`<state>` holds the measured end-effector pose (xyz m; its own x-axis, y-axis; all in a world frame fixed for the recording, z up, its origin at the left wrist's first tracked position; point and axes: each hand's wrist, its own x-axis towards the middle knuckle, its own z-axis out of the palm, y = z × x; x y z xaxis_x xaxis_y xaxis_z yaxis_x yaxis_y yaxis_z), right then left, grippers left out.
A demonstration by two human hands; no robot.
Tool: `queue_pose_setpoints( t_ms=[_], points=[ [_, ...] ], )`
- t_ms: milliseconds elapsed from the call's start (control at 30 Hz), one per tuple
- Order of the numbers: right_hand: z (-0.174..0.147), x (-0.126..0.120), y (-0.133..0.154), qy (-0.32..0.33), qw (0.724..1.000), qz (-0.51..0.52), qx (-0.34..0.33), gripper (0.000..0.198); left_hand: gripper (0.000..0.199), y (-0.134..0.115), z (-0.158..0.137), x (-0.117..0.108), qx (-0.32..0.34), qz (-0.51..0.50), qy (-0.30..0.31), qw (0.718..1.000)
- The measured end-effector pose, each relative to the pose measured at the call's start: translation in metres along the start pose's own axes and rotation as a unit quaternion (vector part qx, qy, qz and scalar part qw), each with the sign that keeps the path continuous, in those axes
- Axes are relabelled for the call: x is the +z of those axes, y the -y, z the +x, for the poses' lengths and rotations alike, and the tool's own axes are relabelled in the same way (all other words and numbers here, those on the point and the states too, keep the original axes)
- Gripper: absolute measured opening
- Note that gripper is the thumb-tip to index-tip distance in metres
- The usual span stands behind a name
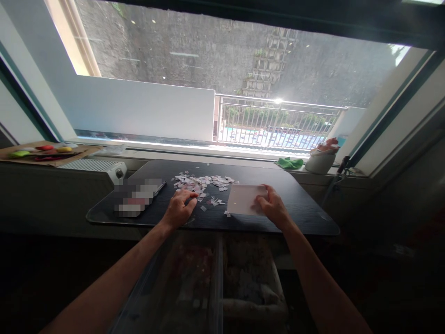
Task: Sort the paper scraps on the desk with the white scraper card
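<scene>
On the dark table [205,222], a loose pile of small white paper-like pieces [198,181] is spread, with several stray ones nearer the front. My left hand [178,207] is at the pile's near edge, thumb apart from its bent fingers, with nothing seen in it. A translucent whitish rectangular piece, probably plastic [243,199], is gripped at its right side by my right hand [273,206]. Fingers show faintly through it. Whether it is a flat sheet or a shallow box I cannot tell. Single pieces lie beside its lower left corner.
A blurred-out flat object [139,199] lies at the table's left. Below the front edge stand a clear plastic bin [219,278] and a pale box [250,306] with contents. A green cloth [289,163] and white pot [320,162] occupy the right sill; a radiator [100,169] is left.
</scene>
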<state>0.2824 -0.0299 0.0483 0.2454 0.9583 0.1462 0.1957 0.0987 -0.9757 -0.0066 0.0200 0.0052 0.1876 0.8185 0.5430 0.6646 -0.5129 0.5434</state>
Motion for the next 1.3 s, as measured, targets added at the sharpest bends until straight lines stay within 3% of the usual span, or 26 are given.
queue_pose_setpoints(
  t_ms=[100, 333, 567, 800, 1067, 1300],
  points=[
    [-0.002, -0.007, 0.003, -0.011, 1.000, -0.015, -0.013, 0.044, 0.033, -0.001, 0.000, 0.000, -0.001, -0.001, 0.003, 1.000],
    [0.017, 0.017, 0.001, -0.001, 0.997, -0.065, -0.045, 0.043, 0.032, -0.002, 0.000, -0.002, 0.001, 0.004, 0.003, 1.000],
    [0.004, -0.004, 0.012, -0.013, 0.988, -0.132, -0.073, 0.039, 0.034, -0.002, 0.000, -0.001, -0.006, 0.003, 0.008, 1.000],
    [0.015, 0.027, 0.011, 0.010, 0.984, -0.144, -0.100, 0.040, 0.034, -0.002, 0.000, -0.002, -0.006, 0.010, 0.004, 1.000],
    [-0.011, -0.019, 0.007, -0.027, 0.989, -0.134, -0.055, 0.039, 0.033, -0.002, 0.000, -0.001, -0.006, 0.002, 0.002, 1.000],
    [-0.012, -0.026, -0.006, -0.006, 1.000, -0.005, 0.000, 0.041, 0.032, -0.002, 0.000, -0.002, -0.004, 0.000, 0.002, 1.000]
  ],
)
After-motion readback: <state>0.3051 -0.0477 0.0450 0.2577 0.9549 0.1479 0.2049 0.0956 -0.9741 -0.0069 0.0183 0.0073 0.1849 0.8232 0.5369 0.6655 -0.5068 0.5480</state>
